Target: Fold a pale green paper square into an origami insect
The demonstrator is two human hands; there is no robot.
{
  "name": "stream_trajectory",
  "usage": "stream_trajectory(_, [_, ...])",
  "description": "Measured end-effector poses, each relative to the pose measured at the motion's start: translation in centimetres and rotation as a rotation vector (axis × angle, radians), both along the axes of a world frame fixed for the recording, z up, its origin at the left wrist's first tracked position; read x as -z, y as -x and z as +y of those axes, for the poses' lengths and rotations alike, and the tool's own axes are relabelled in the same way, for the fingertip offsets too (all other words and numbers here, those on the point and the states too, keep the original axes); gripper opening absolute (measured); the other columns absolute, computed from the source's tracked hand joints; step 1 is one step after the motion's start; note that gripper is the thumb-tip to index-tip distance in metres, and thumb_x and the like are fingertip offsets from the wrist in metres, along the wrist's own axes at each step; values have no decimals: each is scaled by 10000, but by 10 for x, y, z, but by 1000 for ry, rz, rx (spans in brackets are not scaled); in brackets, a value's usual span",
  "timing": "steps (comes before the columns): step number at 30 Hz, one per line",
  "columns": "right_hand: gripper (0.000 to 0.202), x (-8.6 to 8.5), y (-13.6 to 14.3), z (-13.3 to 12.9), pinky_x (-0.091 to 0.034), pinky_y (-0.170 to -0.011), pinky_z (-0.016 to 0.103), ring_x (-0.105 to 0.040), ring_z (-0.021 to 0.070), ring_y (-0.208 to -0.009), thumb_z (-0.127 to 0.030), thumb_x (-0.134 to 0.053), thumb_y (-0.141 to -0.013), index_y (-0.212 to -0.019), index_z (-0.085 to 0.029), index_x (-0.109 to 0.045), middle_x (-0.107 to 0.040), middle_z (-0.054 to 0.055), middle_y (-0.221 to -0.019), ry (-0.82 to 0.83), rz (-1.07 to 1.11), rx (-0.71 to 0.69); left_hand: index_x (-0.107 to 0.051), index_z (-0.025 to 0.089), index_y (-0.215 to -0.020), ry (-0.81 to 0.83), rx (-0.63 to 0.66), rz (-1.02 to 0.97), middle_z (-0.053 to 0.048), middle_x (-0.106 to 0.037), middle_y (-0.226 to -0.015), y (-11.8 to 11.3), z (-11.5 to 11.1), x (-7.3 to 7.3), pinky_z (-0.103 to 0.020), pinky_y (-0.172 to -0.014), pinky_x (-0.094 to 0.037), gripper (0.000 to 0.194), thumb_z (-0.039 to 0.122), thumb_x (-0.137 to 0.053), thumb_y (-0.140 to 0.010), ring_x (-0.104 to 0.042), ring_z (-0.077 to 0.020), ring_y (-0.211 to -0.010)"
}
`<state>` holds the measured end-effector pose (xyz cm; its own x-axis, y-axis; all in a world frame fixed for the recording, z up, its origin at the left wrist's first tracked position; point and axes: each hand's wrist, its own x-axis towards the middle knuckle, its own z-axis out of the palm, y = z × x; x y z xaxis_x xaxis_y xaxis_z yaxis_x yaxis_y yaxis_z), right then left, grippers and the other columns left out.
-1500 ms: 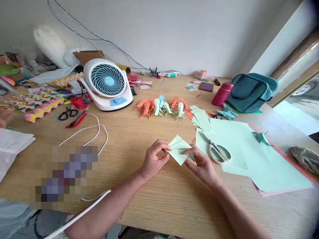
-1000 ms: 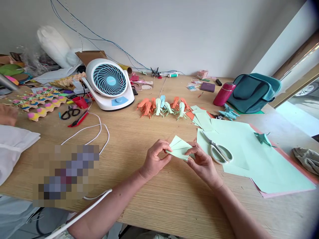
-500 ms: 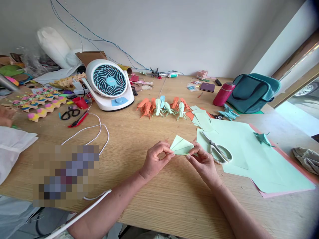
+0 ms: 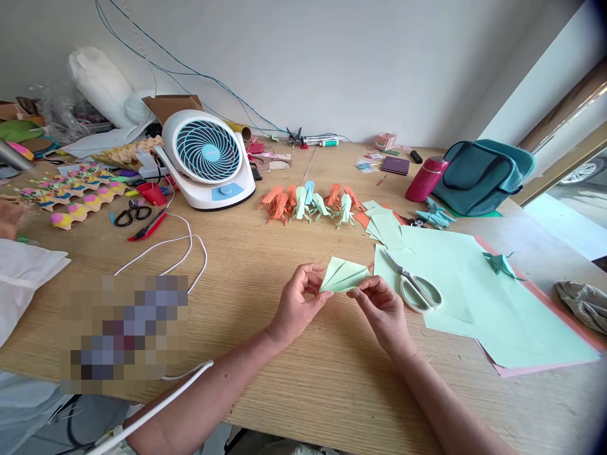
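Note:
A piece of folded light green paper (image 4: 344, 275) with several creases is held up over the wooden table, between both hands. My left hand (image 4: 300, 302) pinches its left corner between thumb and fingers. At its lower right edge, my right hand (image 4: 383, 311) grips the paper the same way, thumb in front. White-handled scissors (image 4: 420, 287) lie just right of my right hand, on large light green sheets (image 4: 502, 303). Beyond the hands stands a row of folded paper figures in orange, green and blue, among them a green figure (image 4: 345, 210).
A stack of small green paper pieces (image 4: 386, 224) lies behind the scissors. A white fan (image 4: 208, 161), black scissors (image 4: 133, 213) and a red utility knife (image 4: 148, 226) are on the left. A pink bottle (image 4: 427, 179) and teal bag (image 4: 481, 177) stand right. Another person's hand (image 4: 9, 218) shows far left.
The folded paper has tilted slightly, showing more of its creased face. My right thumb and fingers have slid a little to the left along its lower edge.

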<state>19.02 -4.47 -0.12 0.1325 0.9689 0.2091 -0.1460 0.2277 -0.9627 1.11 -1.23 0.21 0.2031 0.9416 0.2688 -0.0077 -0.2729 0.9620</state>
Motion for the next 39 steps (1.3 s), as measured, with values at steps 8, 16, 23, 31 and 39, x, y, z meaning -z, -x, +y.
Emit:
stream_trajectory(8, [192,7,-4,1,-460,-659,284,-563,153,-715,-378,-730,-845,-837,-233,-605,-616,0,-757,7,-134,2,-659,160,-860,12,102,170,-23,-681,-829,1,4,-2,-229,-683,-509,145,225,-738,-757,-628,-146,-764])
stream_trajectory(16, [191,13,-2,0,-478,-674,288,-573,146,-719,-340,-712,-866,-935,-250,-559,-603,-10,-789,-16,-144,6,-611,155,-696,-6,50,223,17,-629,-698,0,4,0,-204,-632,-471,166,231,-748,-751,-570,-111,-665])
stream_trajectory(23, [329,14,1,0,-529,-700,309,-613,142,-737,-358,-724,-848,-1042,-281,-470,-605,-6,-913,-3,-116,40,-652,140,-764,81,115,193,6,-618,-705,0,4,7,-207,-615,-440,169,295,-713,-793,-550,-112,-653])
stream_trajectory(31, [497,9,1,-2,-533,-695,307,-615,147,-732,-361,-735,-840,-1231,-304,-433,-611,-8,-902,36,-130,65,-712,129,-853,189,137,161,1,-595,-653,0,2,11,-205,-517,-416,293,417,-709,-798,-493,-102,-566])
stream_trajectory(39, [274,8,-1,3,-501,-700,313,-609,178,-743,-472,-754,-788,-820,-214,-667,-677,30,-777,105,-124,-94,-681,118,-756,400,164,-35,-28,-611,-681,-2,5,13,-199,-470,-464,441,543,-782,-698,-529,-107,-585])
